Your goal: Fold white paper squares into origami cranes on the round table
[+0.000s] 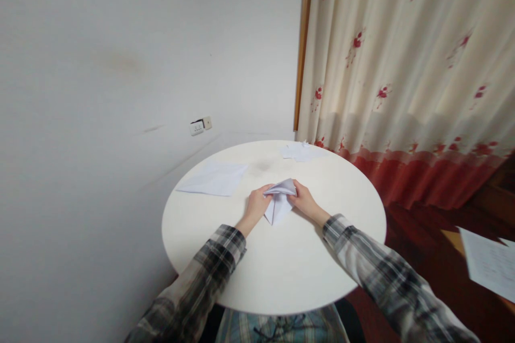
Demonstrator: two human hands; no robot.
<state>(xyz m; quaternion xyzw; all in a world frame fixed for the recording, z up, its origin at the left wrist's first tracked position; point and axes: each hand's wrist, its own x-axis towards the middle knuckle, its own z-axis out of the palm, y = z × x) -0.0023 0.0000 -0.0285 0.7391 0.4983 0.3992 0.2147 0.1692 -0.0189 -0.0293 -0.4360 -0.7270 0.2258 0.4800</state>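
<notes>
While both hands work at frame centre, the round white table (pixel 281 273) fills the lower middle of the picture, set against a plain grey-white wall with a small socket plate (pixel 200 126) at middle left and a cream curtain with red flowers (pixel 406 64) at upper right.

Flat white paper sheet (pixel 215 178): lies unfolded on the table, upper left of the hands, apart from them. Small pile of crumpled white paper (pixel 300 151): at the table's far edge, top centre. Printed white page (pixel 488 265): off the table, lower right edge of frame.

Partly folded white paper piece (pixel 278 201): at table centre, between the hands, lower point resting on the table toward the wearer. Several folds are in; shape is a pointed wedge, upper flaps lifted. Judged mid-way: form not closed or flattened, further folds likely left.

Left hand (pixel 257 204): fingers curled, pinching the piece's left edge. Right hand (pixel 302 199): fingers curled, pinching the right upper edge. Both sleeves plaid.
</notes>
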